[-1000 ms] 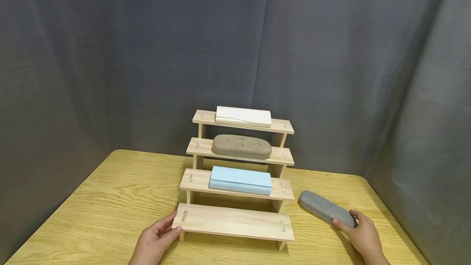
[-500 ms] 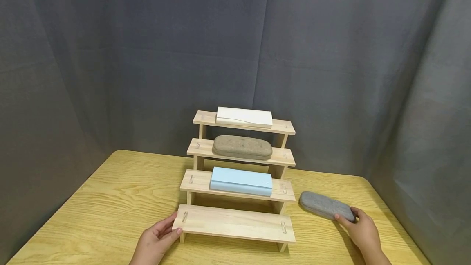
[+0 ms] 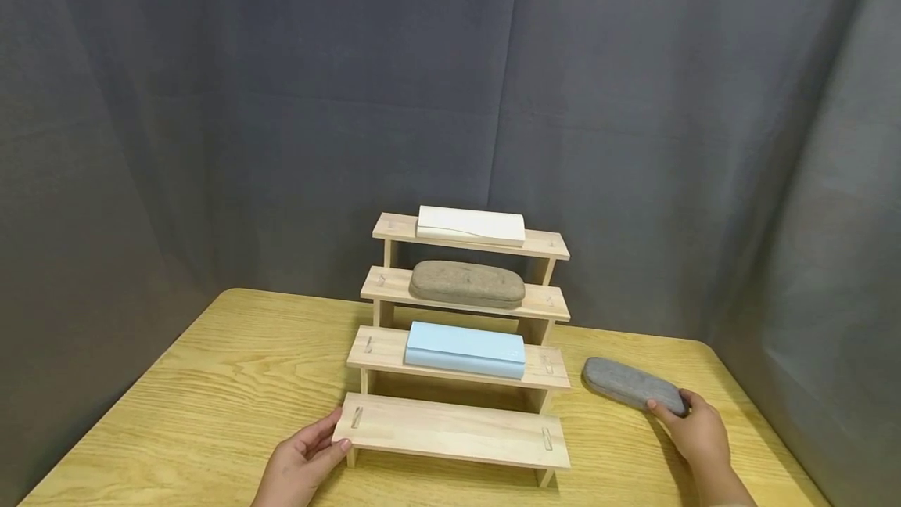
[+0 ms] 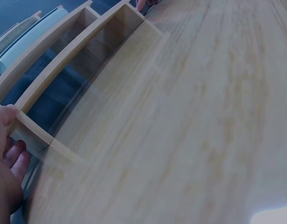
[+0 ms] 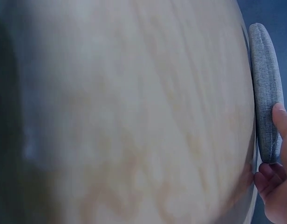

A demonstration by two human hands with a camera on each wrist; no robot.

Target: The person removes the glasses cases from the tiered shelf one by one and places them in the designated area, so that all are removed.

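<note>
A grey glasses case [image 3: 629,383] is at the right of the table, near the stand. My right hand [image 3: 697,430] grips its right end, thumb on the near side; the right wrist view shows the same case [image 5: 267,88] with its far end free. Whether it touches the table is hard to tell. My left hand [image 3: 303,456] pinches the left end of the lowest shelf of a stepped wooden stand [image 3: 450,430]. On the shelves above lie a light blue glasses case [image 3: 464,349], a brown glasses case [image 3: 467,282] and, at the top, a white glasses case [image 3: 470,225].
The wood-grain table [image 3: 232,382] extends on both sides of the stand. A dark grey curtain [image 3: 352,100] hangs behind and along both sides. The lowest shelf carries nothing.
The grey glasses case, still in my right hand, has turned a little and shifted slightly up and right in the head view. My left hand keeps its hold on the stand.
</note>
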